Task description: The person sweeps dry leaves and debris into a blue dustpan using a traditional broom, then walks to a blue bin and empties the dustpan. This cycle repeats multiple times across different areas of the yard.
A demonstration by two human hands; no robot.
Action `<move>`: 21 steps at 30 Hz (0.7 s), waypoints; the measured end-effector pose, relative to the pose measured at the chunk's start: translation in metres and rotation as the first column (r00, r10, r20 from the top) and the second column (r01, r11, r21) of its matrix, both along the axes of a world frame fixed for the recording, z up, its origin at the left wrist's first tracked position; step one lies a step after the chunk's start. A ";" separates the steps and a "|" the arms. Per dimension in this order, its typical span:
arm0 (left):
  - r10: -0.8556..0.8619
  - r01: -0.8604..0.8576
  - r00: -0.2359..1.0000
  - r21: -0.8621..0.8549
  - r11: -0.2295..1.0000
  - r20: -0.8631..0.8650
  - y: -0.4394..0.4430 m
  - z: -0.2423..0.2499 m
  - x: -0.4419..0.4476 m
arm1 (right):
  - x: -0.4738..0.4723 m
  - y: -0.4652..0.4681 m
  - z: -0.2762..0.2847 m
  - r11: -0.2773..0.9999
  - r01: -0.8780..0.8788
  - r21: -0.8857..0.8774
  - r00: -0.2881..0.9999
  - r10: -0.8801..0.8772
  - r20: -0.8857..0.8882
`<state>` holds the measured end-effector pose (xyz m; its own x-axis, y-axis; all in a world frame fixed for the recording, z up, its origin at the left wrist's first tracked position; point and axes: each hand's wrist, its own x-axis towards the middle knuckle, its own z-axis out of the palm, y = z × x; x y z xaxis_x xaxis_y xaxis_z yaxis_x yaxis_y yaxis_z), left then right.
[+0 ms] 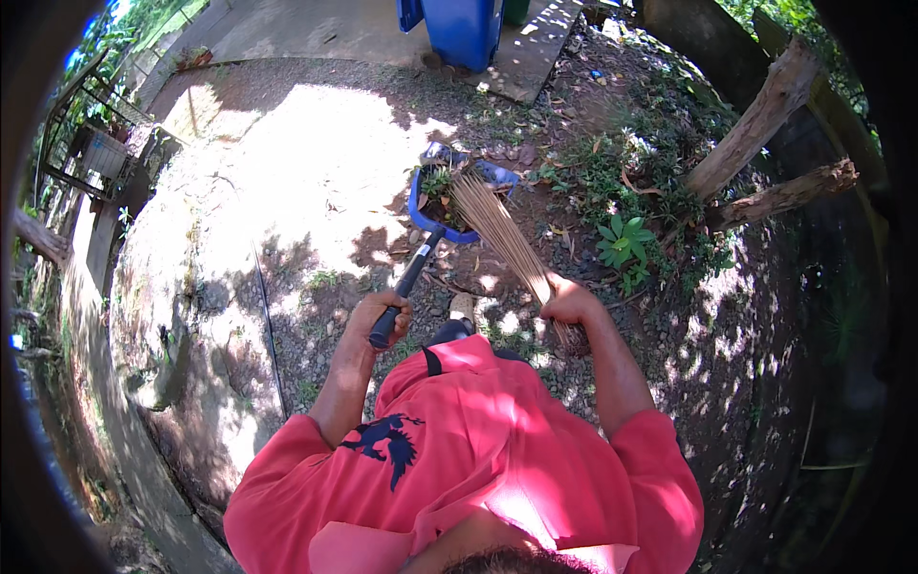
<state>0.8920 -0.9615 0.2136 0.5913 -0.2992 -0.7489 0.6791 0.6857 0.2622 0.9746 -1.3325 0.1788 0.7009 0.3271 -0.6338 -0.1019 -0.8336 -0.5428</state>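
Observation:
My left hand (381,316) grips the dark handle (416,269) of a blue plastic dustpan (414,204). Green leaves and dark debris (434,188) lie in the pan. In my right hand (571,300) is a stick broom (502,233), a bundle of thin tan bristles held near its bound end. The bristle tips reach over the pan's right part and hide some of it. Whether they press on the debris, I cannot tell. Both tools are in front of me, above stony, leaf-strewn ground (437,290).
A blue wheelie bin (462,32) stands on a concrete slab (301,32) at the far side. To the right are low plants (624,240) and cut tree branches (753,122). A thin dark hose or cable (267,323) runs along the ground at left. Strong sunlight washes out some ground.

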 end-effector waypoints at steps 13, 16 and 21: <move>0.050 -0.047 0.998 -0.067 0.997 0.041 0.002 -0.047 0.270 | 0.269 0.009 -0.054 0.997 0.028 -0.074 0.999 -0.029 -0.015; 0.104 -0.096 0.992 -0.106 0.990 0.077 -0.006 -0.081 0.332 | 0.336 0.000 -0.089 0.999 -0.017 -0.050 0.995 0.022 0.098; 0.136 -0.127 0.972 -0.054 0.990 0.194 -0.018 -0.139 0.458 | 0.464 -0.002 -0.160 0.999 -0.004 -0.045 0.992 0.009 0.124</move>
<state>1.3497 -0.9792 0.0743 0.7622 -0.2373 -0.6023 0.5201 0.7785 0.3515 1.4389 -1.3344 0.0193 0.7728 0.3051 -0.5564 -0.0306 -0.8579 -0.5129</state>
